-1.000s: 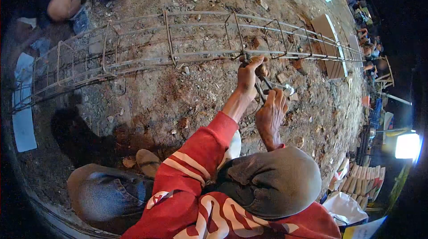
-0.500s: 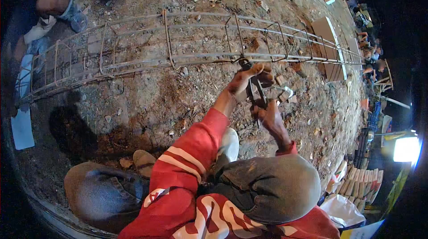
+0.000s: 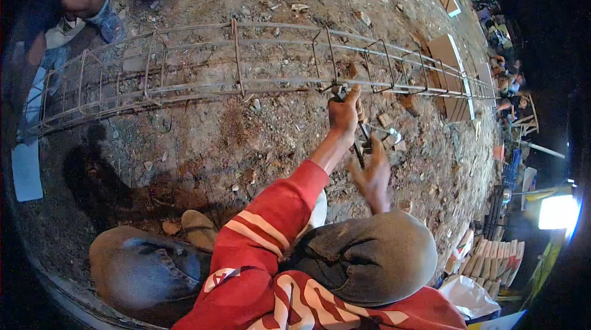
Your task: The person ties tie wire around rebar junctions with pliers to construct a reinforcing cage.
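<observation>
A long rebar cage (image 3: pixel 239 62) of thin rods and square stirrups lies across the ground in front of me. My left hand (image 3: pixel 344 114) is closed around the upper part of dark metal pincers (image 3: pixel 359 152), right at the cage's near rod. The pincers' head (image 3: pixel 339 90) meets the rod beside a stirrup; any tie wire there is too small to make out. Lower down, my right hand (image 3: pixel 374 177) is beside the handles, its fingers apart and slightly blurred. Whether those fingers touch the handles cannot be told.
Broken brick pieces (image 3: pixel 392 136) lie right of my hands. Tile-like stacks (image 3: pixel 448 77) stand under the cage's right end, a pale block (image 3: pixel 28 170) at its left end. Another person (image 3: pixel 86 7) is at upper left. A bright lamp (image 3: pixel 557 212) and stacked wooden pieces (image 3: pixel 492 260) are at right.
My right hand has loosened from the pincers' handles and its fingers have spread. My left hand has turned more upright on the pincers, and the handles sit closer together. The view has shifted slightly.
</observation>
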The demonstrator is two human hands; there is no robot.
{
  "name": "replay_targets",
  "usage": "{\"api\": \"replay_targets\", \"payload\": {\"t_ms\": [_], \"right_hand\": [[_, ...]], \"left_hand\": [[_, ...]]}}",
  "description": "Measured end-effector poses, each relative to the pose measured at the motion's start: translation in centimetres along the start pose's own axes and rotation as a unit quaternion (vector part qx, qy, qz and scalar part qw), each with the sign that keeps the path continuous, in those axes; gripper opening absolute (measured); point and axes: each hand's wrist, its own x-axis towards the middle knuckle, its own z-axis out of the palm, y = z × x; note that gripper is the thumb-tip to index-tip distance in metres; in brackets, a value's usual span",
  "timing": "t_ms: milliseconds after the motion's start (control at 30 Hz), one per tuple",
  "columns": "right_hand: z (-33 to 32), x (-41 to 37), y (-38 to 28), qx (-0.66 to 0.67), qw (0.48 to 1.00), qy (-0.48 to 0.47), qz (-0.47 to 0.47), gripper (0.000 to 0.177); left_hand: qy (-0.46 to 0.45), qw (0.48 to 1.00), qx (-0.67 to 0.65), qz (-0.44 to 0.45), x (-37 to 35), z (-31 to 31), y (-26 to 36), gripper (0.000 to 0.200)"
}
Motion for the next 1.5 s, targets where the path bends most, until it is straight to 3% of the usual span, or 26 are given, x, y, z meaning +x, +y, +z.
{"api": "replay_targets", "payload": {"t_ms": [33, 133, 167, 200, 267, 300, 400, 433, 467, 500, 533, 600, 667, 733, 800, 833, 867, 967, 1000, 1067, 1133, 1200, 1267, 1333, 1400, 1500], "right_hand": [[0.3, -1.1, -2.0, -0.157, 0.987, 0.033, 0.005, 0.063], [2.6, -0.8, 0.0, -0.104, 0.990, 0.016, 0.092, 0.066], [3.7, -0.4, 0.1, -0.119, 0.973, 0.177, -0.093, 0.053], [3.7, 0.0, 0.7, -0.119, 0.972, 0.178, -0.093, 0.053], [3.2, 1.2, 1.2, -0.030, 0.985, -0.066, 0.158, 0.037], [3.3, 1.0, 1.7, -0.004, 0.997, -0.011, 0.080, 0.024], [3.6, 1.5, 2.5, 0.043, 0.971, -0.166, 0.166, 0.027], [3.3, 1.6, 2.1, 0.207, 0.935, -0.238, 0.161, 0.033], [2.8, 1.7, 2.4, 0.210, 0.935, -0.238, 0.161, 0.033], [1.8, 2.0, 3.3, 0.516, 0.693, -0.429, 0.265, 0.035], [1.4, 2.1, 3.9, 0.719, 0.311, -0.534, 0.317, 0.037], [3.3, 1.4, 4.6, 0.727, 0.299, -0.547, 0.287, 0.040], [3.9, 2.1, 4.4, 0.723, 0.379, -0.546, 0.187, 0.041], [2.8, 2.2, 3.6, 0.500, 0.698, -0.469, 0.209, 0.060], [4.1, 0.8, 2.6, 0.402, 0.858, -0.318, 0.038, 0.059], [4.4, 0.1, 3.1, 0.331, 0.851, -0.363, 0.184, 0.052], [4.6, -0.3, 3.3, 0.340, 0.848, -0.364, 0.181, 0.052], [5.3, -0.6, 3.9, 0.420, 0.837, -0.290, 0.197, 0.048], [5.7, -0.7, 4.0, 0.447, 0.829, -0.266, 0.203, 0.047], [6.1, -1.2, 4.2, 0.500, 0.809, -0.219, 0.219, 0.044], [6.3, -1.3, 4.3, 0.546, 0.785, -0.175, 0.233, 0.042], [5.7, -0.5, 3.4, 0.590, 0.758, -0.133, 0.246, 0.040], [3.0, 1.4, 1.6, 0.564, 0.803, -0.124, 0.145, 0.038], [3.3, 2.3, 3.2, 0.427, 0.857, -0.178, 0.225, 0.029], [2.8, 4.5, 1.4, 0.548, 0.807, -0.158, 0.149, 0.024], [-0.4, 7.1, -1.2, 0.571, 0.789, -0.185, 0.133, 0.037]], "left_hand": [[0.009, 1.000, -0.010, 0.005, -0.3, 0.4, 0.2, 0.048], [0.168, 0.967, 0.123, 0.149, 4.0, -0.5, -4.5, 0.049], [0.264, 0.942, 0.166, 0.126, 4.0, 0.3, -4.2, 0.049], [0.263, 0.942, 0.166, 0.128, 3.8, 0.3, -4.1, 0.049], [0.314, 0.894, 0.298, 0.114, 3.0, 0.1, -4.1, 0.041], [0.314, 0.894, 0.300, 0.115, 2.1, -0.1, -3.0, 0.041], [-0.071, 0.982, 0.127, -0.118, -1.2, -1.6, 2.6, 0.028], [-0.119, 0.979, 0.078, -0.147, -1.1, -2.2, 3.5, 0.029], [-0.164, 0.970, 0.027, -0.178, -1.1, -2.7, 3.8, 0.031], [-0.176, 0.972, -0.009, -0.153, -2.0, -2.2, 4.3, 0.032], [-0.172, 0.973, -0.009, -0.152, -1.7, -2.7, 3.6, 0.032], [-0.279, 0.947, -0.086, -0.135, -1.4, -2.6, 3.9, 0.033], [-0.119, 0.987, 0.024, -0.104, -0.4, -2.2, 3.1, 0.036], [0.070, 0.956, 0.280, 0.049, -0.4, -1.9, 1.9, 0.043], [0.205, 0.823, 0.501, 0.172, -1.3, -0.9, 1.4, 0.050], [0.193, 0.796, 0.537, 0.203, -0.8, -1.8, 0.5, 0.052], [0.196, 0.790, 0.543, 0.206, -1.6, -1.4, 1.3, 0.052], [-0.169, 0.861, 0.479, 0.019, -2.7, -0.6, 2.6, 0.043], [-0.164, 0.857, 0.489, 0.020, -1.9, -1.8, 1.5, 0.043], [-0.187, 0.953, 0.182, -0.153, -3.8, -0.2, 2.9, 0.035], [-0.196, 0.950, 0.166, -0.178, -4.4, 0.5, 3.8, 0.030], [-0.229, 0.917, 0.327, -0.021, -4.3, 1.5, 4.0, 0.027], [-0.175, 0.890, 0.420, 0.036, -4.3, 2.4, 4.1, 0.026], [-0.115, 0.790, 0.566, 0.203, -3.8, 2.9, 4.2, 0.026], [-0.106, 0.814, 0.528, 0.217, -4.9, 5.5, 6.2, 0.025], [-0.127, 0.759, 0.578, 0.271, -5.2, 8.5, 9.4, 0.028]]}}
